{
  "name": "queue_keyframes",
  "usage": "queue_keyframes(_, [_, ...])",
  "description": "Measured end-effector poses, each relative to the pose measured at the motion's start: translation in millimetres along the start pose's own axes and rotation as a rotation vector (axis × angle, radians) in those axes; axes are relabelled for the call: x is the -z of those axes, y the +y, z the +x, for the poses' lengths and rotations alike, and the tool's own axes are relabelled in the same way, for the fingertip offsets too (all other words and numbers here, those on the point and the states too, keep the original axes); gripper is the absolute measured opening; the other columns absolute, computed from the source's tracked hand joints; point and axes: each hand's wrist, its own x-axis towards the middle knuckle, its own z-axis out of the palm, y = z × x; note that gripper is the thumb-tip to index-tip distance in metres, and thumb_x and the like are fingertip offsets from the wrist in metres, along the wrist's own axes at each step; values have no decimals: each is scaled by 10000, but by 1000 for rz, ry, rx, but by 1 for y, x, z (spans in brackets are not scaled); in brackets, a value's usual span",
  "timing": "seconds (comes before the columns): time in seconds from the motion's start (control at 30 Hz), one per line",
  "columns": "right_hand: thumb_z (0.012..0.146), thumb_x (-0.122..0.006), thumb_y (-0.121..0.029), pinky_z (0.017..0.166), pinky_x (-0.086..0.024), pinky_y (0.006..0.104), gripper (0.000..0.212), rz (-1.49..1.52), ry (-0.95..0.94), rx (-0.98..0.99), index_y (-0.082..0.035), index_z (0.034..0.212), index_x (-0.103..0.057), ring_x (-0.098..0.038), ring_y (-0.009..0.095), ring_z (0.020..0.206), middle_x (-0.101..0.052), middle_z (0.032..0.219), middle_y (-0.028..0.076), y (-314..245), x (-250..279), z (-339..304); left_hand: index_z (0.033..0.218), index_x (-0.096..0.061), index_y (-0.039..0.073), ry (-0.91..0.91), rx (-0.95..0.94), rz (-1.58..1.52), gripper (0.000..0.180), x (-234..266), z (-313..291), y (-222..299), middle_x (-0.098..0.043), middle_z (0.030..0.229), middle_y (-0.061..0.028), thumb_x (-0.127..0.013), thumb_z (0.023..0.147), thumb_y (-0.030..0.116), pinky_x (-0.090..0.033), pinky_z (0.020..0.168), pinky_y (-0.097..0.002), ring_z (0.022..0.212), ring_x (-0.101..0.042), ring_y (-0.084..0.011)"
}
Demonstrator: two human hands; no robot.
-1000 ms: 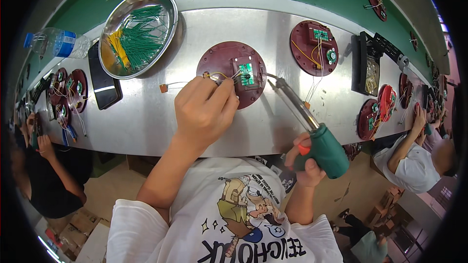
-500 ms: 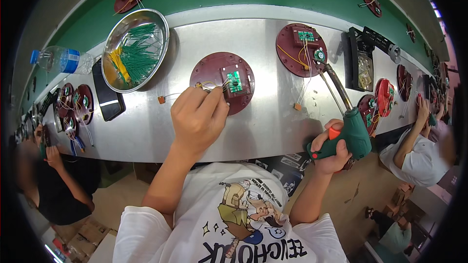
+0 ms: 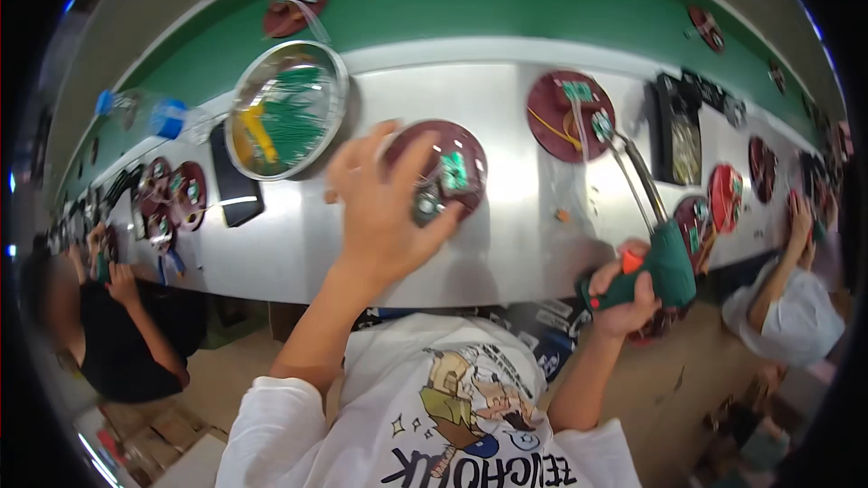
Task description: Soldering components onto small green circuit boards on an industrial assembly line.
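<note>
My left hand (image 3: 384, 208) is open, fingers spread, over the left edge of a round maroon disc (image 3: 467, 140); motion blurs it a little. That disc carries a green circuit board (image 3: 455, 172), and a small round part (image 3: 427, 205) shows near my thumb. In my right hand (image 3: 626, 305) is a green soldering gun (image 3: 674, 262) with an orange trigger, its long metal barrel pointing up and left. The barrel's tip is close to a second maroon disc (image 3: 547, 108), which has a green board and yellow and white wires. Whether tip and disc touch, I cannot tell.
A steel bowl (image 3: 340, 90) of thin green and yellow strands stands left, beside a dark phone-like slab (image 3: 237, 185) and a plastic bottle (image 3: 145, 115). At right are a black box (image 3: 667, 126) and a red disc (image 3: 726, 199). Other people work at both sides.
My left hand has let go of the wires on the near disc and spread open. A small round part now shows there. My view has shifted; the right hand still grips the soldering gun.
</note>
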Motion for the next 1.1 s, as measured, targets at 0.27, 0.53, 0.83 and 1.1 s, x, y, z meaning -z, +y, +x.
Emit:
queue_keyframes(0.27, [1024,-387,-295,409,-417,263,359,89,166,78,38,1124,-477,-494,126,505,-532,967,138,-5,5,0,1282,-606,106,63,-250,171,566,-48,153,-61,-581,1292,-189,-709,824,421,-343,1072,-490,1223,-487,-389])
queue_keyframes(0.53, [960,-496,-289,381,-415,288,359,86,223,42,35,1114,-487,-497,157,444,-544,973,146,3,-1,-1,1234,-637,82,-159,497,423,569,-12,243,-238,-641,1259,-165,-732,761,384,-496,970,-468,1180,-591,-384])
queue_keyframes(0.83, [957,-490,-310,370,-398,278,380,43,263,45,41,1102,-505,-491,154,439,-554,878,136,6,-1,0,1170,-682,19,-408,51,-242,539,-7,212,-143,-709,1064,-172,-819,661,133,-560,869,-365,960,-703,-269])
queue_keyframes(1.1, [978,-474,-277,388,-416,262,360,12,231,143,64,1093,-484,-490,129,455,-535,951,148,3,-4,3,1130,-670,47,-732,-603,-417,454,-16,80,-37,-620,1242,-137,-611,695,-68,-411,1061,-446,1209,-530,-333])
